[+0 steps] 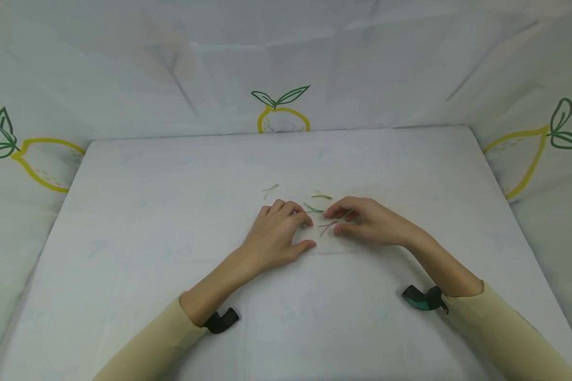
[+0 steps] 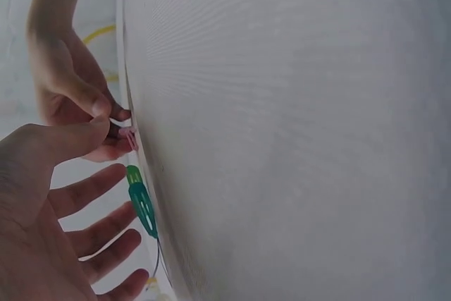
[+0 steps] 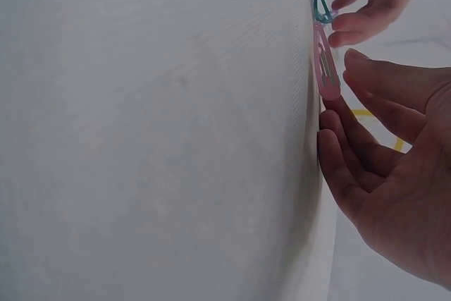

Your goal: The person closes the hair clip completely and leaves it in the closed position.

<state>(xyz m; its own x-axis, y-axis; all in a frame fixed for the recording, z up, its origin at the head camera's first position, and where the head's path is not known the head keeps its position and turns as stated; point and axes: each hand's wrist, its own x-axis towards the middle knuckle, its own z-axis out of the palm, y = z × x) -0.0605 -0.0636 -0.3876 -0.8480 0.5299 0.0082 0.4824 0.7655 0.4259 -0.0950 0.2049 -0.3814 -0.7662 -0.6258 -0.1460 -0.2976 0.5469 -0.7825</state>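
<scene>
Two bare hands face each other over several snap hair clips on the white table. The pink hair clip [image 1: 329, 225] lies sprung apart near the right hand's fingertips; in the right wrist view, the pink clip [image 3: 330, 89] is beside the thumb and fingers. Just behind it lies the green hair clip [image 1: 316, 210], also spread, between the hands. My left hand [image 1: 278, 233] is spread with bent, relaxed fingers and grips nothing. My right hand [image 1: 374, 222] has loosely bent fingers, thumb apart from them; contact with the pink clip is unclear.
Behind the hands lie a yellow hair clip [image 1: 321, 197] and a pale, spread hair clip [image 1: 270, 188]. White cloth with lemon drawings [image 1: 283, 119] surrounds the white tabletop [image 1: 171, 174] at the back and sides. Dark bands [image 1: 421, 299] sit at both sleeve cuffs.
</scene>
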